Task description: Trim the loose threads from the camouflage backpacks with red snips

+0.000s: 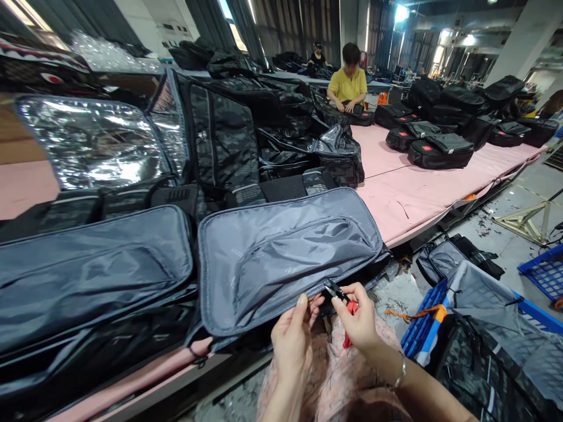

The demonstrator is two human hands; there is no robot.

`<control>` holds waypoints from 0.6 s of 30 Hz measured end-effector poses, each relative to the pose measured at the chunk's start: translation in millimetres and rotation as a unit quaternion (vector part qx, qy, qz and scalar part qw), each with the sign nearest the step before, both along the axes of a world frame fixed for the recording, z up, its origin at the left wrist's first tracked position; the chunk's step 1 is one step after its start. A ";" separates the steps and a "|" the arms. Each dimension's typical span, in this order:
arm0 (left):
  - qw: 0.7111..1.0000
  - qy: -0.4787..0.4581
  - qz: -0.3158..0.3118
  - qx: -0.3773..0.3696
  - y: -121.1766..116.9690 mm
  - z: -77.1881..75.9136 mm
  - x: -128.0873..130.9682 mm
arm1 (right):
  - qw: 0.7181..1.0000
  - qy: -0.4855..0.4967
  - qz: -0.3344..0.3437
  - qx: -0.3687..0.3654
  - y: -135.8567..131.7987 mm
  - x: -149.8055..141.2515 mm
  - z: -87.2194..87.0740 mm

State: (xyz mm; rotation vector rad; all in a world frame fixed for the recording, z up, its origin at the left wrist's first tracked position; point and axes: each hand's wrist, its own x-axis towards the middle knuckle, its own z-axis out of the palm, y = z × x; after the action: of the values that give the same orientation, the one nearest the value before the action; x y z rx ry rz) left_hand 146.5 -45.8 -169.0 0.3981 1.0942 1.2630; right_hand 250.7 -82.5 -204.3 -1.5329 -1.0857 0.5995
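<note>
A bag panel with a grey-blue lining (pixel 290 252) lies spread at the table's front edge, its inner side facing up. My left hand (pixel 294 334) pinches the panel's near seam between thumb and fingers. Closed round a pair of thread snips (pixel 336 289) with dark blades and red handles is my right hand (pixel 358 316). The blades point up and to the left, just above the near seam, close to my left fingertips. Whether they touch any thread is too small to make out.
Another grey-lined bag (pixel 97 252) lies to the left. Camouflage bags (pixel 224 135) and a silver-lined flap (pixel 101 140) are piled behind. Finished black bags (pixel 442 151) stand on the pink table (pixel 382 193). A co-worker in yellow (pixel 347 85) handles one. Blue crates (pixel 424 322) stand at right.
</note>
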 end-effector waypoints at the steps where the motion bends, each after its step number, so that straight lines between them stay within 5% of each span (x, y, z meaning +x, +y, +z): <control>1: 1.000 0.002 0.002 -0.001 0.0 -0.4 -0.1 | 1.000 -0.006 0.004 0.001 -0.9 0.2 0.2; 18: 0.999 0.036 0.014 0.020 -0.4 -8.6 0.0 | 0.979 -0.182 0.093 0.015 -4.4 19.6 34.8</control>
State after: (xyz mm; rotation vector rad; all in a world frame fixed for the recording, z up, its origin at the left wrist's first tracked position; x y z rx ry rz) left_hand 146.5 -46.2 -177.5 0.4621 1.1403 1.3048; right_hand 270.3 -86.9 -169.5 -1.5618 -1.5229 0.4338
